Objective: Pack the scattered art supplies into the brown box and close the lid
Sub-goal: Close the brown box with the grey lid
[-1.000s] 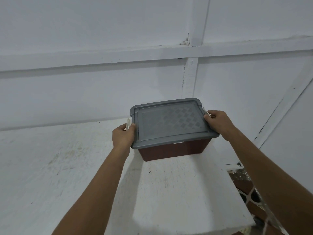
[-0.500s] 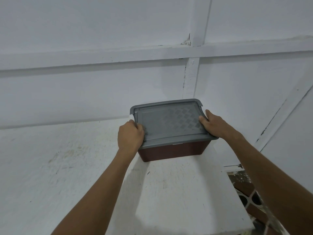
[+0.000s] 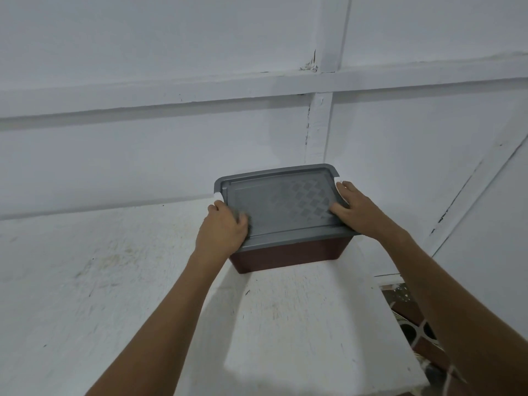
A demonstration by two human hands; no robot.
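The brown box (image 3: 288, 257) stands on the white table near the wall, covered by its grey lid (image 3: 281, 205) with a diamond pattern. My left hand (image 3: 223, 228) curls over the lid's left front corner, fingers bent on top. My right hand (image 3: 355, 208) lies flat on the lid's right edge with fingers spread. A white latch (image 3: 217, 196) shows at the box's left side, and a white latch (image 3: 338, 176) peeks at the right rear corner. The box's contents are hidden under the lid.
The white painted table (image 3: 114, 281) stretches left and toward me, scuffed in places. Its right edge (image 3: 400, 324) drops off to a patterned tile floor (image 3: 411, 318). A white panelled wall (image 3: 171, 138) rises directly behind the box.
Both hands moved from the side latches up onto the lid's top. The box sits slightly farther back toward the wall.
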